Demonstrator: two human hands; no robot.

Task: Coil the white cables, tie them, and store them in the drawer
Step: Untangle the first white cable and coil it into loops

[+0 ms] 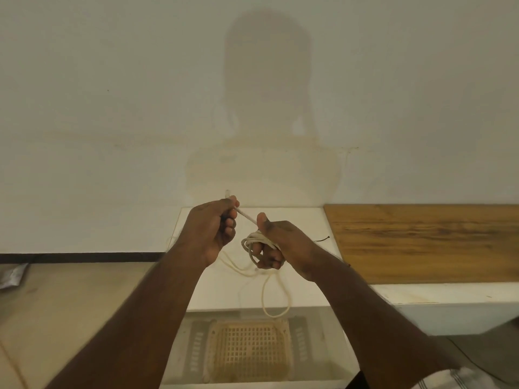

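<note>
A white cable (254, 240) is wound in several loops around the fingers of my right hand (276, 244), which grips the coil above the white cabinet top (306, 223). A taut strand runs up-left from the coil to my left hand (214, 227), closed on the cable's end, whose tip sticks out above the fist. A slack loop of the cable (273, 301) hangs down over the cabinet's front edge. Below it, the drawer (252, 349) stands open, with a tan grid-patterned tray (250, 352) lying inside.
A wooden board (427, 242) lies on the white surface to the right. A thin dark wire (323, 239) lies near its left edge. The wall rises close behind. At the left is tan floor with a grey packet (11, 275).
</note>
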